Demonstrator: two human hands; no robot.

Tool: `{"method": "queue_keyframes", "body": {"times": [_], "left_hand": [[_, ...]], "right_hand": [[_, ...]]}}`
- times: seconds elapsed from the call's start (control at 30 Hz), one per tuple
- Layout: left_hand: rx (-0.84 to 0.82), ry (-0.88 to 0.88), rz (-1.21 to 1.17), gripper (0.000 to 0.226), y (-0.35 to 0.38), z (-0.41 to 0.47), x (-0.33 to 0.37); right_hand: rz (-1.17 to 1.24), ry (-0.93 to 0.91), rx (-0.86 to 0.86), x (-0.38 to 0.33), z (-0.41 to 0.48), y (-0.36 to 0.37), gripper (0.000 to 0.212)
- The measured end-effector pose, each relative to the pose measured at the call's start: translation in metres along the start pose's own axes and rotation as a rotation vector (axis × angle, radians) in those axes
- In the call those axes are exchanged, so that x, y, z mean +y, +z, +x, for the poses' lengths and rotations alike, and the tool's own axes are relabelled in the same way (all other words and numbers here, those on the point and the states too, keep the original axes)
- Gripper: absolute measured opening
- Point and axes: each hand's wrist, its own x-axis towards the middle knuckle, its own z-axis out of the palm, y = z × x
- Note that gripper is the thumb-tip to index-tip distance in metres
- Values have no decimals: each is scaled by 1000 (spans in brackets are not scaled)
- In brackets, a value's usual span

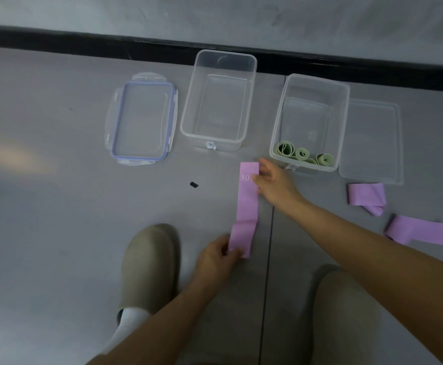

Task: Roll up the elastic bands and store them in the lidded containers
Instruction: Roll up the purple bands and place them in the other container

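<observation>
On the grey floor (57, 206), a clear rectangular plastic container (338, 122) at far right holds three rolled green bands (303, 155) at its near end. Near-left of it lies a long flat pink elastic band (246, 204). The right hand (273, 180) pinches its far end, the left hand (215, 256) its near end.

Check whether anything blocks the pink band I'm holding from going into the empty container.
Nothing visible does. The pink band, held at both ends by the left hand and right hand, lies just short of the empty container, which stands open, its blue-rimmed lid off to its left.
</observation>
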Motion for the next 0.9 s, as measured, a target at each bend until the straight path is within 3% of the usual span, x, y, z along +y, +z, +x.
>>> {"method": "queue_keyframes", "body": {"times": [0.07, 0.17, 0.27, 0.33, 0.43, 0.6, 0.77, 0.9], "left_hand": [[26, -48, -40, 12, 0, -1, 3], [20, -123, -41, 32, 1, -3, 1], [0, -187, -87, 40, 2, -6, 5], [-9, -236, -177, 38, 4, -9, 10], [-22, -293, -275, 40, 4, -16, 12], [-134, -336, -249, 46, 2, -30, 17], [-237, -402, -478, 29, -6, -36, 19], [-157, -265, -485, 16, -10, -30, 35]], "right_hand": [[-202, -92, 4, 9, -13, -1, 55], [-457, -287, 38, 30, -42, 0, 46], [-651, -393, -168, 49, -77, 10, 29], [-761, -456, -307, 61, -97, 16, 37], [-869, -543, -373, 80, -112, 19, 47], [-832, -509, -309, 92, -116, 18, 26], [-874, -468, -277, 88, -115, 17, 33], [-782, -406, -297, 78, -113, 16, 41]]}}
